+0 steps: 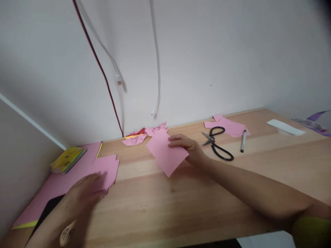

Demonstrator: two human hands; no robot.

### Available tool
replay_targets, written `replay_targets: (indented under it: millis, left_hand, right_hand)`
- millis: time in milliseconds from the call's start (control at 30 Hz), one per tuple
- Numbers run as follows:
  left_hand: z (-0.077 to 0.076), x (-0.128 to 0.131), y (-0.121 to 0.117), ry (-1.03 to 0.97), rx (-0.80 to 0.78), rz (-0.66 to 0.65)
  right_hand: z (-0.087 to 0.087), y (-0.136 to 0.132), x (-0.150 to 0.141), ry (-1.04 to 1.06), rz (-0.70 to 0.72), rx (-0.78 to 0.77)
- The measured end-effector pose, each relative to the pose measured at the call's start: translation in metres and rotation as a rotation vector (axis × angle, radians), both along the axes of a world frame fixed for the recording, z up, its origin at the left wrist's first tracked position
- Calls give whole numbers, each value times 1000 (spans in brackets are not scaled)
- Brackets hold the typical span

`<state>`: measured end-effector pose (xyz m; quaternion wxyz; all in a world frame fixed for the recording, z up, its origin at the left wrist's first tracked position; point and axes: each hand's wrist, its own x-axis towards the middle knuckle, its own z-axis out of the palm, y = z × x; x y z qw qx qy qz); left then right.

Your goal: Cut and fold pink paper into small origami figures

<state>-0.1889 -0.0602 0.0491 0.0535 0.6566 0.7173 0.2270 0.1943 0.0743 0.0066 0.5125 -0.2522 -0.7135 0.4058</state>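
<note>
My right hand [184,146] grips a square of pink paper [167,155] at its right side, fingers over the front face. The paper is tilted, one corner pointing down over the wooden table [155,206]. Blurred by motion, my left hand [84,187] is over the lower part of a small stack of pink paper sheets [108,168] at the left. Its fingers look stretched out, with the thumb apart; whether they touch the stack I cannot tell.
Black-handled scissors [212,139], a marker [243,141], pink paper pieces [227,125] and a white strip [286,127] lie right. Folded pink paper shapes [134,139] sit by the wall. A yellow packet [68,159] rests on a large pink sheet [59,182]. Cables [99,63] hang behind.
</note>
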Motion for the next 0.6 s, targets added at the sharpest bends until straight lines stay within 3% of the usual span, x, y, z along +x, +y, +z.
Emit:
replay_targets:
  millis: [133, 233, 300, 433, 600]
  left_hand:
    - [32, 72, 32, -302, -64, -62]
    - [25, 125, 67, -739, -135, -108]
    - [10, 148, 83, -985, -307, -182]
    - [-16, 159, 96, -1249, -231, -137]
    - [-20, 148, 97, -1364, -157, -69]
  right_hand:
    - [2, -3, 0, 58, 135, -58]
    - [6, -4, 2, 44, 228, -102]
    - [7, -3, 4, 27, 276, -109]
    - [5, 4, 3, -64, 232, -93]
    - [-3, 11, 0, -132, 165, -119]
